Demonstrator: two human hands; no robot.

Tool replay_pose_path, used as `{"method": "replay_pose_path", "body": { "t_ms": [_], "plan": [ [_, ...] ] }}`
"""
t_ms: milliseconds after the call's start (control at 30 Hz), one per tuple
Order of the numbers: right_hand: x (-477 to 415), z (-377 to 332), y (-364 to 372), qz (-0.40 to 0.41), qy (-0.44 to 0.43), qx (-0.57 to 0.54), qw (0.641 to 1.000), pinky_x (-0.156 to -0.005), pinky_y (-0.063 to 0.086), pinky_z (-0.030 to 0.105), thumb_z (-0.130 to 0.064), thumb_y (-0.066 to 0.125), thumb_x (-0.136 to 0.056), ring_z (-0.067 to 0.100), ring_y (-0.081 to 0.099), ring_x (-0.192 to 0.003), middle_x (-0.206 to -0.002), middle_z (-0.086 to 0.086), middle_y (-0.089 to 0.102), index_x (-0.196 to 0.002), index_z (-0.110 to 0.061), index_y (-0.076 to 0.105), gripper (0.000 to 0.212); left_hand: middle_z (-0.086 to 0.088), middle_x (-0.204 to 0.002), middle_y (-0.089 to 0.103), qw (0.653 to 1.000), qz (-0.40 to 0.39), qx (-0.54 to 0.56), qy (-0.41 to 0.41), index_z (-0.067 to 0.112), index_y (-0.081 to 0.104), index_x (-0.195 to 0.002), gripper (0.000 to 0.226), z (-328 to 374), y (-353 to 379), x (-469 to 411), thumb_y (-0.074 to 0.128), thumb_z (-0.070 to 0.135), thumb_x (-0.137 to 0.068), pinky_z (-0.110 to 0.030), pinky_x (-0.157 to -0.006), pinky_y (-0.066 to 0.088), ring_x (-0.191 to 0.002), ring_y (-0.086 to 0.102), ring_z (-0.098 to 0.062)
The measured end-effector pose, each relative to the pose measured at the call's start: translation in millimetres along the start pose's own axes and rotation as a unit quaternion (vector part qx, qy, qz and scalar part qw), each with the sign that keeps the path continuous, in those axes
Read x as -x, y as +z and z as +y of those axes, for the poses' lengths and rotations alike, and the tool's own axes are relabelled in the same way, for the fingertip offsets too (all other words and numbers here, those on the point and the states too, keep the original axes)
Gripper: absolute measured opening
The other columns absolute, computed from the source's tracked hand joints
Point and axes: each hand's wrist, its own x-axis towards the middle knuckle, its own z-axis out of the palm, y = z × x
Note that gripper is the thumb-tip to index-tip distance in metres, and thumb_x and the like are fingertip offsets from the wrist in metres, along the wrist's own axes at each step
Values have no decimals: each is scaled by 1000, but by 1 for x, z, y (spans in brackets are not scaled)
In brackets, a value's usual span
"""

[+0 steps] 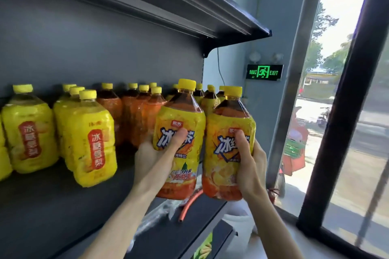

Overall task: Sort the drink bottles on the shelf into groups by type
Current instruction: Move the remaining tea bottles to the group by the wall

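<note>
The left hand (pixel 151 157) grips the left tea bottle (pixel 189 153) and the right hand (pixel 250 166) grips the right tea bottle (pixel 223 166). The 2 bottles are upright, side by side at the shelf's (pixel 42 206) front right edge. Yellow bottles (pixel 90 141) stand to the left.

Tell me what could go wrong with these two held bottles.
1. The left hand grips the left iced tea bottle and the right hand the right iced tea bottle, one hand per bottle; either could slip.
2. An orange tube and clear plastic lie on the shelf beneath them; a bottle set there may tip.
3. The right iced tea bottle is near the shelf's end and might fall off.
</note>
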Motion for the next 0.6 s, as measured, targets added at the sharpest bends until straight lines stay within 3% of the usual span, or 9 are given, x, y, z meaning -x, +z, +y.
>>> {"method": "replay_pose_path", "body": {
  "t_ms": [67, 133, 233, 333, 433, 500, 600],
  "plan": [
    [-35, 21, -16, -2, 1, 3, 1000, -80, 57, 49, -78, 53, -61, 23, 71, -83, -87, 5, 73, -91, -17, 67, 69, -19, -129, 49, 997, -66, -11, -45, -4, 46, -126, 41, -1, 40, -4, 33, 24, -99, -34, -102, 31, -125, 43, -33],
    [-67, 42, -32, -10, -2, 9, 1000, -79, 57, 47, -77, 52, -62, 20, 71, -81, -85, 3, 74, -90, -17, 68, 68, -16, -128, 52, 996, -87, 28, 17, 5, 49, -117, 32, 15, 58, 29, 39, 30, -99, -32, -93, 38, -117, 48, -28],
    [-119, 67, -51, -36, 15, 4, 999, -80, 57, 48, -76, 54, -62, 20, 71, -81, -84, 4, 74, -88, -16, 69, 67, 10, -96, 68, 996, -8, 60, 65, 23, 59, -105, 40, 52, 89, 105, 67, 52, -79, -17, -66, 46, -86, 63, -5],
    [-171, 90, -57, -67, 15, 3, 998, -79, 56, 49, -76, 54, -62, 23, 70, -80, -83, 6, 74, -84, -16, 68, 65, 15, -91, 70, 993, 5, 31, 112, 32, 60, -98, 67, 66, 111, 134, 63, 80, -52, -26, -73, 50, -83, 65, -3],
    [-211, 112, -51, -97, 16, -12, 995, -78, 56, 47, -76, 52, -62, 23, 70, -79, -81, 5, 73, -83, -17, 68, 65, 17, -92, 66, 992, 52, 10, 114, 32, 56, -98, 66, 65, 137, 105, 64, 79, -53, -22, -68, 46, -85, 62, -1],
    [-232, 126, -42, -121, 20, -24, 992, -74, 56, 41, -76, 51, -61, 21, 70, -79, -81, 4, 73, -85, -15, 69, 68, 17, -92, 64, 991, 81, -5, 111, 31, 54, -101, 69, 60, 150, 88, 65, 79, -54, -20, -64, 44, -86, 60, -1],
    [-262, 146, -27, -162, 22, -54, 985, -65, 54, 23, -75, 51, -61, 11, 71, -76, -81, -2, 75, -94, -17, 71, 69, 12, -96, 67, 989, 111, 5, 96, 27, 57, -108, 84, 49, 162, 60, 60, 84, -47, -25, -72, 47, -88, 63, -6]
  ]
}}
